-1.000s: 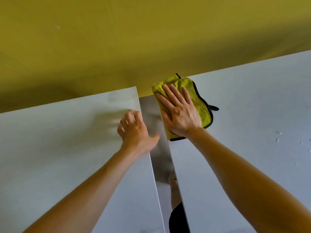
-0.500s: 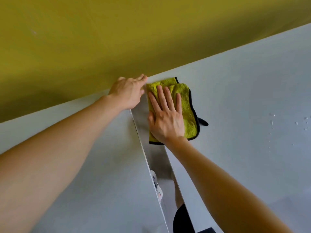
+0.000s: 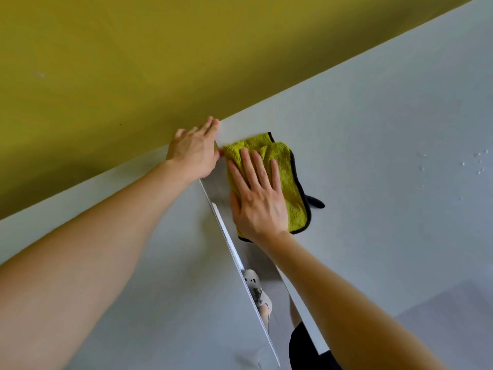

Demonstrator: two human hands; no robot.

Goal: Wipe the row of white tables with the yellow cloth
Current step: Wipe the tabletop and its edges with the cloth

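While the right hand (image 3: 256,206) is pressing flat-fingered on the folded yellow black-trimmed cloth (image 3: 292,182) at the far corner of the white table (image 3: 373,129), the left hand (image 3: 193,153) is resting open-fingered beside it (even pressure is what matters)

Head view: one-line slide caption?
Right hand presses the yellow cloth flat on the white table by the gap; left hand lies at its far end.

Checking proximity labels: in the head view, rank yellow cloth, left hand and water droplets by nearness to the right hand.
1. yellow cloth: directly under the right hand, touching.
2. left hand: just to the left, across the gap.
3. water droplets: far right on the same white table.
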